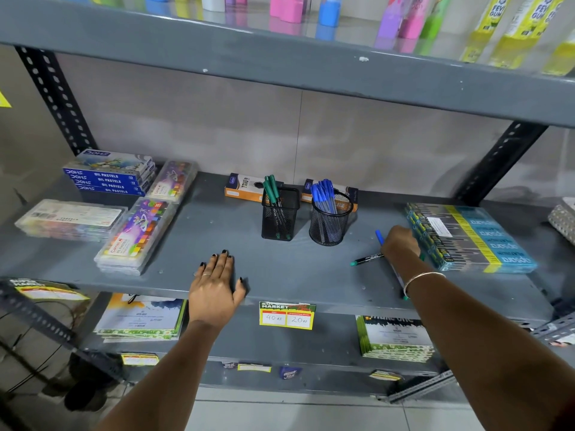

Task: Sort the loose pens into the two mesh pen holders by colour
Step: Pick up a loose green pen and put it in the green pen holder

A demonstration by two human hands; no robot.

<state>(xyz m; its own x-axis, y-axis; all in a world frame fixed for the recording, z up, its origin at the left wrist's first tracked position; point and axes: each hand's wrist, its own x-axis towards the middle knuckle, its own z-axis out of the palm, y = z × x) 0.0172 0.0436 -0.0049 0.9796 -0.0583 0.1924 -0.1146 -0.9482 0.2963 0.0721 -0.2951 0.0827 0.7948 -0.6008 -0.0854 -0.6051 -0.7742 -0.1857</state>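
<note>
Two black mesh holders stand mid-shelf. The square holder (280,217) has green pens in it, and the round holder (329,225) to its right is packed with several blue pens. My right hand (400,244) is curled on the shelf right of the round holder, closed on a blue pen (379,237) whose cap sticks out above my fingers. A black pen with a green tip (366,259) lies flat just left of that hand. Another pen (399,283) with a green end lies partly under my right wrist. My left hand (214,284) rests flat on the shelf's front edge, holding nothing.
A pack of pencils (469,236) lies right beside my right hand. Two pen boxes (244,188) stand behind the holders. Oil pastel boxes (109,178) and crayon cases (137,234) fill the shelf's left side. A price tag (287,315) hangs on the front edge.
</note>
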